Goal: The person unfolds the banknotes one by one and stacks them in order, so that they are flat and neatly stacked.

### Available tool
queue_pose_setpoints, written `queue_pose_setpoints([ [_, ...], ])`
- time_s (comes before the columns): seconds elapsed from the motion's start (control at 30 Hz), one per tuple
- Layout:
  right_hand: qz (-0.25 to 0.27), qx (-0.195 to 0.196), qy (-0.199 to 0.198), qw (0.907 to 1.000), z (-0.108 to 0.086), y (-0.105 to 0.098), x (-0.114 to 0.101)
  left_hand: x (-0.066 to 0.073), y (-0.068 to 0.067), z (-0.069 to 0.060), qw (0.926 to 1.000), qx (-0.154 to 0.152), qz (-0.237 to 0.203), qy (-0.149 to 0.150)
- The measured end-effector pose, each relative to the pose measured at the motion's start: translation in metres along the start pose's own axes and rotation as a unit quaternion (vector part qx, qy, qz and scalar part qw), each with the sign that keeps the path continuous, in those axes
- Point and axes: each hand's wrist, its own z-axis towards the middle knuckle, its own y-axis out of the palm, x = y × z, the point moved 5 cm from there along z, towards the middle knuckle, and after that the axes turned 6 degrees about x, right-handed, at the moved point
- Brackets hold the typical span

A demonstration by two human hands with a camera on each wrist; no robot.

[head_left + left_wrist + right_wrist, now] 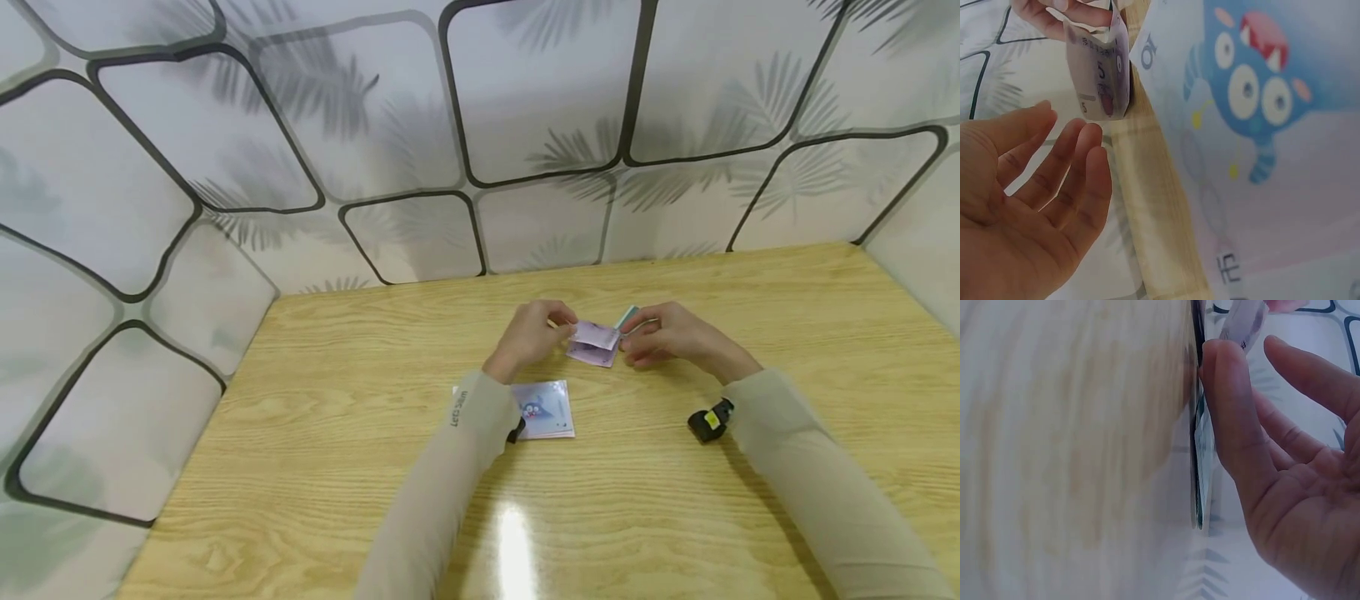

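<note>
A folded purple paper note (592, 343) stands partly open on the table; its "5" faces the left wrist view (1099, 75). At its left edge is my left hand (528, 333), fingers apart and gently bent, with nothing gripped in the palm (1035, 194). My right hand (671, 337) has its fingertips at the note's right edge, the finger and thumb apart in the right wrist view (1291, 444). Whether those fingertips pinch the note, I cannot tell. A teal paper piece (628, 317) lies beside the right fingers, seen edge-on in the right wrist view (1204, 456).
Blue notes with a cartoon figure (551, 408) lie on the wooden table (337, 467), nearer than the purple note and partly behind my left sleeve. A black device (708, 421) is at my right wrist. Patterned panels (540, 92) rise behind the table.
</note>
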Motion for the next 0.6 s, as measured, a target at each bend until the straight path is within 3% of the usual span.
queue_pose_setpoints([
  [0.33,-0.005,-0.005,-0.003,1.0,-0.001,0.003,-0.001,0.007,0.008,0.003,0.9988,-0.032,0.037,-0.005],
  [0.6,-0.009,-0.004,-0.005,0.9999,-0.001,0.003,-0.001,0.009,0.01,0.004,0.9985,0.002,0.055,-0.007],
])
